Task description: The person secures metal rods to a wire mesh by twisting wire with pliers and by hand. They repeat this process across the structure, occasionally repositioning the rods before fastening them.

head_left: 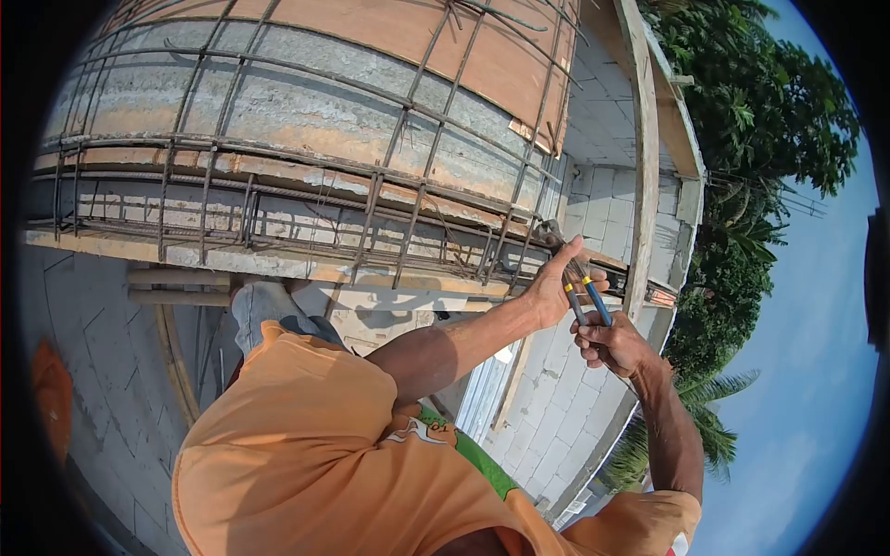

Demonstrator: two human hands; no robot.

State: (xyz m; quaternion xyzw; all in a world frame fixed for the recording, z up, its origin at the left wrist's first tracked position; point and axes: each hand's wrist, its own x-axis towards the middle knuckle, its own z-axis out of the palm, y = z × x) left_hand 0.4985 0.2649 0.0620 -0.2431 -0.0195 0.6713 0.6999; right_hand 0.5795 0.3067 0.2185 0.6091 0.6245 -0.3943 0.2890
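Note:
A pair of pincers (577,267) with grey and blue handles and yellow bands has its head at a crossing of the steel rebar cage (408,176). My right hand (614,341) is closed around the lower ends of the handles. My left hand (556,285) is beside the upper handles, thumb raised and fingers stretched out behind them. Whether the left hand touches the handles is hard to make out. The pincers' jaws are partly lost against the bars, and any tie wire between them is too small to see.
A timber formwork edge (371,274) runs below the cage, with a concrete face (306,102) and plywood sheet (371,28) behind. An upright wooden post (642,157) stands close to my hands. Block walls (542,408) drop away below. Trees (751,120) are at the right.

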